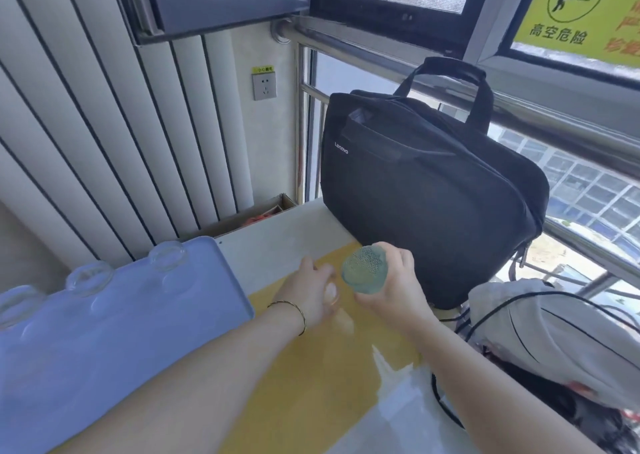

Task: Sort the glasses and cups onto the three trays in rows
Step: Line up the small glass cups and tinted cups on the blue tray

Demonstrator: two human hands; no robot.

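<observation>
My right hand [394, 291] grips a blue-green textured glass [363, 270], tilted so its base faces me, above the far end of the yellow tray [311, 391]. Just left of it, my left hand [306, 297] curls round a clear glass [331, 292] that is blurred and hard to make out, low over the same tray. A blue tray [121, 349] lies at the left with three clear glasses in a row along its far edge, one at the far corner [168, 256], one in the middle [89, 277] and one at the left [17, 303]. A white tray [398, 405] shows at the bottom right.
A black laptop bag [433, 194] stands upright right behind the yellow tray. A grey bag [554, 332] with black cables [446, 405] lies at the right. An open cardboard box [256, 216] sits beyond the table by the wall. Window railings run behind.
</observation>
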